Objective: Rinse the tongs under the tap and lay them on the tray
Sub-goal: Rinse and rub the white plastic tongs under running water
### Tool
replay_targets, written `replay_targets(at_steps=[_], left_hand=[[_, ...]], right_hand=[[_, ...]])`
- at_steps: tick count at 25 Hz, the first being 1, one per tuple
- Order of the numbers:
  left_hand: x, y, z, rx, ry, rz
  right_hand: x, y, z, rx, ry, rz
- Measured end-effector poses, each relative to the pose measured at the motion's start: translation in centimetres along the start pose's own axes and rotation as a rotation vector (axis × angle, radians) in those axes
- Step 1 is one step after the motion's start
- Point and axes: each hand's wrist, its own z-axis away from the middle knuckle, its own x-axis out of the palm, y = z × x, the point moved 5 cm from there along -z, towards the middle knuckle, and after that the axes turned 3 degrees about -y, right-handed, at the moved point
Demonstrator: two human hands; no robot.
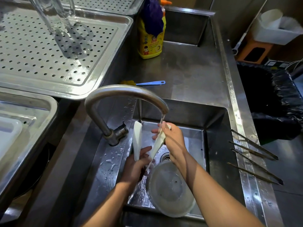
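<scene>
White plastic tongs [137, 141] are held over the sink [218, 145] in a V, their two arms pointing up. My left hand [136, 166] grips them at the hinge end. My right hand [173, 140] closes around the tip of the right arm, straight beneath the curved steel tap [124, 94]. Water runs from the spout onto that arm and my right fingers. The perforated steel tray [49, 51] lies at the upper left, with a clear pitcher [54, 15] standing on it.
A clear round container [170, 189] sits in the sink near the drain. Metal tongs [255, 154] rest on the sink's right rim. A yellow detergent bottle [151, 41] and a blue-handled brush [147, 83] are behind the tap. A black-lined bin [270, 99] stands to the right.
</scene>
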Motion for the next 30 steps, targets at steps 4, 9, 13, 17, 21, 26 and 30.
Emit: replay_targets(at_steps=[4,9,13,17,21,26,30], left_hand=[[0.8,0.6,-0.7,-0.019,0.015,0.065],[2.2,0.7,-0.8,-0.148,-0.228,0.202],[2.9,1.0,-1.7,-0.041,-0.217,0.073],[3.7,1.1,-2.0,0.011,-0.300,-0.059],[4.8,1.7,-3.1,-0.010,-0.326,-0.129],[5.6,2.9,-4.1,0.054,-0.188,-0.126],[5.9,1.9,-3.8,-0.115,-0.273,-0.035]], right_hand=[[2.5,-0.3,0.2,-0.034,-0.203,0.125],[3.3,-1.6,-0.5,0.012,-0.187,-0.012],[3.2,-0.3,0.3,-0.087,-0.163,0.020],[0.5,-0.5,1.1,-0.098,-0.323,0.052],[-1.5,-1.7,1.4,-0.110,-0.405,0.103],[-1.6,-3.8,0.7,-0.262,-0.255,0.173],[-0.1,-3.8,-0.5,-0.209,-0.299,0.085]])
